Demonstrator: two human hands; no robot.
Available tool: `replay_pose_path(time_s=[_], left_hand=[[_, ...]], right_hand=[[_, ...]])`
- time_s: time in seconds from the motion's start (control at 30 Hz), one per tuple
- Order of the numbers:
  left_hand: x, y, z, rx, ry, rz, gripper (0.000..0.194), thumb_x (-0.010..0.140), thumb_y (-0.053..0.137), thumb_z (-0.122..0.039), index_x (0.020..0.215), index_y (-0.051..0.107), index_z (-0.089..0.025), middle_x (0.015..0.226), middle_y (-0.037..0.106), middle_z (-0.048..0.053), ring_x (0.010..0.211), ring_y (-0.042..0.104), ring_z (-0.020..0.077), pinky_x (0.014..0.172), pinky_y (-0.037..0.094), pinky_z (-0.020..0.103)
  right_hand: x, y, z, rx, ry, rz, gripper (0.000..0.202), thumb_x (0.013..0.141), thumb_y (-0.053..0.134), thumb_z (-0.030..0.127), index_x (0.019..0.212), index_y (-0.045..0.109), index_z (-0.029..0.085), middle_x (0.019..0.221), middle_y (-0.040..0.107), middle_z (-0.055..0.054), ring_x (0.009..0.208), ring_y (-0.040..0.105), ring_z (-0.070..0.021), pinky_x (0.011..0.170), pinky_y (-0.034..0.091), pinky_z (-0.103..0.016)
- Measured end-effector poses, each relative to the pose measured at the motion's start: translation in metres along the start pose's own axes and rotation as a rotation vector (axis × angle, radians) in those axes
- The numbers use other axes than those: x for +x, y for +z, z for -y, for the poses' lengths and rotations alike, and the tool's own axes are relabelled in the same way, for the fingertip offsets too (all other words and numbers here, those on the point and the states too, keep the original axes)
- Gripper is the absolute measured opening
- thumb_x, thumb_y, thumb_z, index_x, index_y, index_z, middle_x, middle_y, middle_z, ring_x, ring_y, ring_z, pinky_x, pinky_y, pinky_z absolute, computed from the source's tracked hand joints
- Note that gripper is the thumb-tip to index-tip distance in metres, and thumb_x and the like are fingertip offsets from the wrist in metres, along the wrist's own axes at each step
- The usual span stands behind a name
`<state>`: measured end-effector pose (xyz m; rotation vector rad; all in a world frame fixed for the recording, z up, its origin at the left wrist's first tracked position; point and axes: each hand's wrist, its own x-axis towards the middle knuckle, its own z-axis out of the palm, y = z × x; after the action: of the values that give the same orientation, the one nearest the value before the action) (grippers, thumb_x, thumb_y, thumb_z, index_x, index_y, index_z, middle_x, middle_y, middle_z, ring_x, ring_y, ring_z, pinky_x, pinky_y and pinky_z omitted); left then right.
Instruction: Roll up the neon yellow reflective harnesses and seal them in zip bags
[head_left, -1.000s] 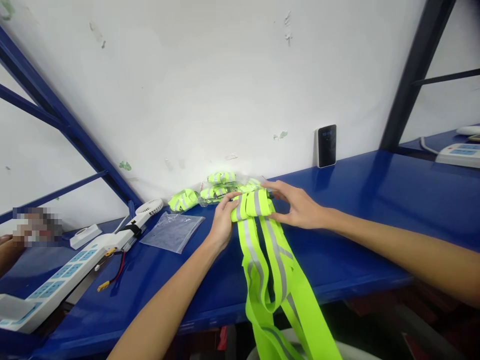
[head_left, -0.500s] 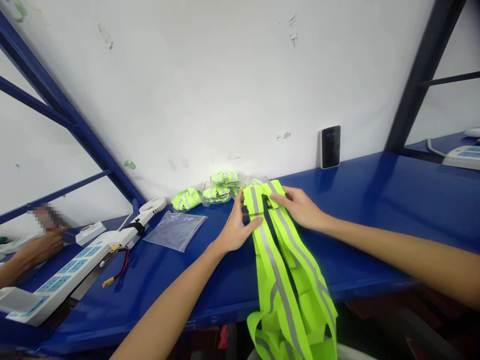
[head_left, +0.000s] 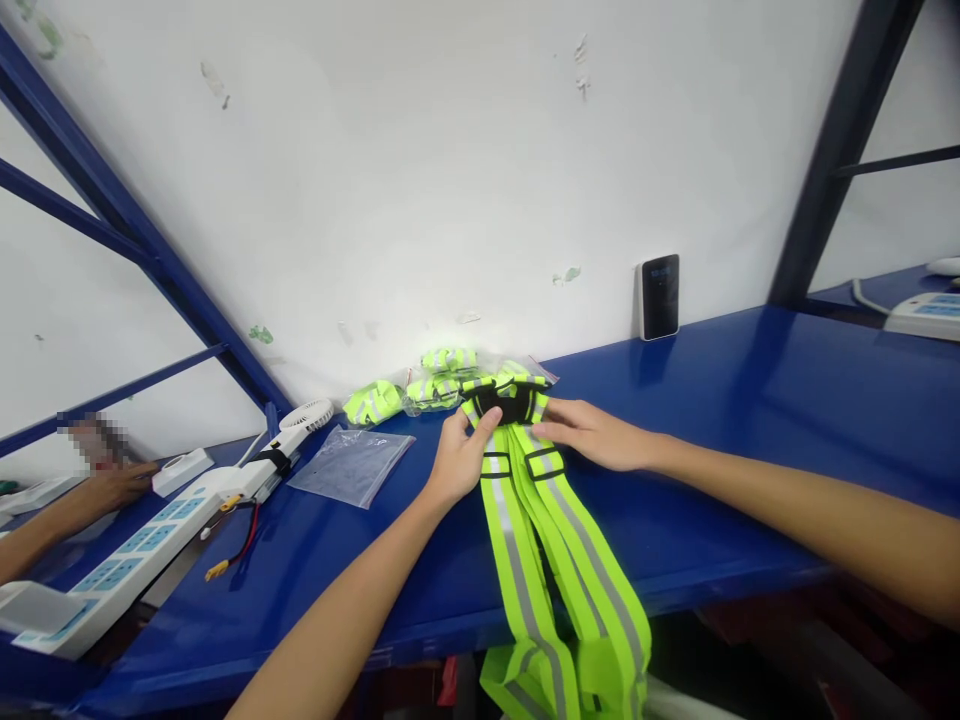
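Observation:
A neon-yellow reflective vest [head_left: 517, 570] made of straps with grey stripes lies over the table's front edge, its lower loops hanging down. Near its top are a black patch and two black strap buckles. My left hand [head_left: 459, 455] grips the left side of the vest's top, thumb on the black patch. On the other side my right hand [head_left: 592, 432] pinches the right strap beside the patch. Behind both hands, several bagged yellow vests [head_left: 442, 378] rest against the wall. An unfilled clear zip bag [head_left: 351, 465] lies flat to the left of my left hand.
A long white power strip [head_left: 124, 560] runs along the left, with a small white fan [head_left: 306, 414] and a red-black cable [head_left: 244, 535] beside it. A black-faced device [head_left: 660, 297] stands by the wall. Another person's hand [head_left: 124, 487] is at far left.
The vest's top has been turned and spread, so the black patch and the buckles now show. Both hands have shifted slightly, still at its upper end. The other person's hand moved right.

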<state>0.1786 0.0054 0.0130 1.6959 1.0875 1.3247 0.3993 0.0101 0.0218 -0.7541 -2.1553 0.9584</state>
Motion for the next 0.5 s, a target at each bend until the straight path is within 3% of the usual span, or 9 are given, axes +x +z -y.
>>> replay_pose_path(time_s=[0.07, 0.2, 0.3, 0.4, 0.5], left_hand=[[0.001, 0.002, 0.000, -0.130, -0.102, 0.023, 0.038, 0.079, 0.068, -0.051, 0.086, 0.072, -0.014, 0.079, 0.073, 0.005, 0.078, 0.067, 0.0233, 0.068, 0.051, 0.030], [0.002, 0.004, -0.003, -0.318, -0.236, 0.060, 0.040, 0.077, 0.071, -0.052, 0.080, 0.070, -0.012, 0.071, 0.072, 0.004, 0.062, 0.066, 0.0187, 0.061, 0.051, 0.028], [0.002, 0.006, -0.004, -0.357, -0.260, 0.080, 0.041, 0.076, 0.071, -0.052, 0.082, 0.070, -0.012, 0.072, 0.073, 0.005, 0.060, 0.066, 0.0172, 0.062, 0.051, 0.027], [-0.001, 0.008, -0.004, -0.377, -0.267, 0.091, 0.040, 0.076, 0.073, -0.051, 0.086, 0.070, -0.012, 0.074, 0.074, 0.005, 0.061, 0.067, 0.0171, 0.063, 0.051, 0.026], [-0.004, 0.012, -0.006, -0.439, -0.317, 0.138, 0.043, 0.077, 0.070, -0.054, 0.080, 0.069, -0.011, 0.069, 0.072, 0.006, 0.057, 0.066, 0.0172, 0.058, 0.051, 0.026]], right_hand=[[0.002, 0.000, -0.001, 0.012, -0.011, -0.053, 0.040, 0.094, 0.048, 0.050, 0.111, 0.063, 0.017, 0.100, 0.067, -0.006, 0.093, 0.060, -0.0254, 0.085, 0.049, -0.041], [0.003, 0.004, 0.000, 0.143, 0.004, -0.020, 0.049, 0.089, 0.058, 0.047, 0.127, 0.056, 0.017, 0.117, 0.066, -0.009, 0.101, 0.061, -0.0267, 0.090, 0.049, -0.043], [0.002, 0.006, 0.002, 0.237, -0.001, -0.016, 0.050, 0.090, 0.058, 0.044, 0.132, 0.054, 0.019, 0.124, 0.064, -0.009, 0.111, 0.060, -0.0273, 0.095, 0.047, -0.044], [0.002, 0.006, 0.003, 0.322, -0.002, -0.029, 0.044, 0.088, 0.061, 0.041, 0.125, 0.059, 0.017, 0.122, 0.065, -0.009, 0.112, 0.060, -0.0269, 0.098, 0.046, -0.044], [0.004, 0.005, 0.002, 0.366, 0.004, -0.001, 0.037, 0.081, 0.069, 0.040, 0.108, 0.065, 0.014, 0.106, 0.071, -0.008, 0.102, 0.065, -0.0265, 0.095, 0.048, -0.044]])
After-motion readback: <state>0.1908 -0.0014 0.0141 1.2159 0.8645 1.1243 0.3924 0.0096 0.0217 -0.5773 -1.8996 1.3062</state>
